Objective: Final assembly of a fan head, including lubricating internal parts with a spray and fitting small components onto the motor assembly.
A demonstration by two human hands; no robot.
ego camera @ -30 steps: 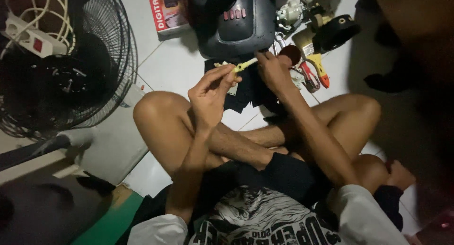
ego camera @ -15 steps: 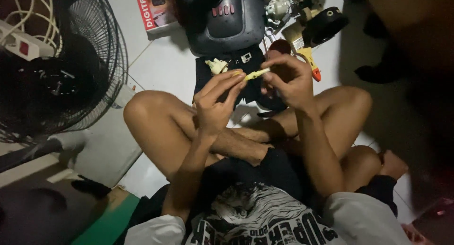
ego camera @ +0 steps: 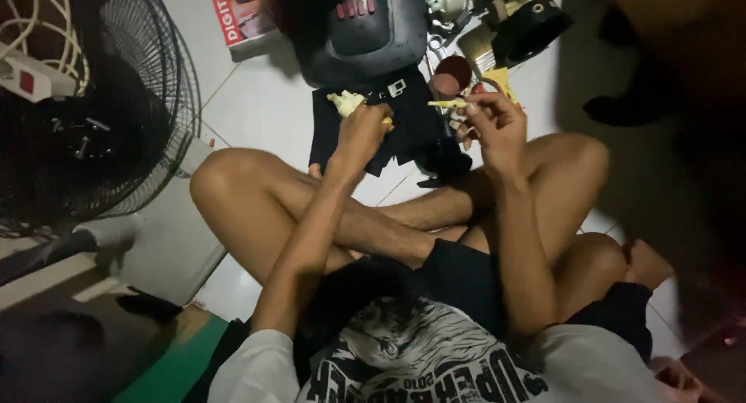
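The right hand [ego camera: 497, 123], near the top middle of the frame, pinched a thin yellow stick [ego camera: 447, 104] between its fingertips. The left hand [ego camera: 361, 131], just left of it, was closed around a small yellow piece [ego camera: 386, 122]. Just above that hand, a pale lump [ego camera: 346, 102] lay on a black cloth [ego camera: 412, 127] on the floor. A dark grey machine [ego camera: 365, 30] sat higher up. A big fan [ego camera: 93, 100] filled the upper left.

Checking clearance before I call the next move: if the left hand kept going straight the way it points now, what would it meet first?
Most likely the pale crumpled piece on the black cloth, just ahead of the left hand. The dark grey appliance housing lies beyond. Depth is uncertain from this view.
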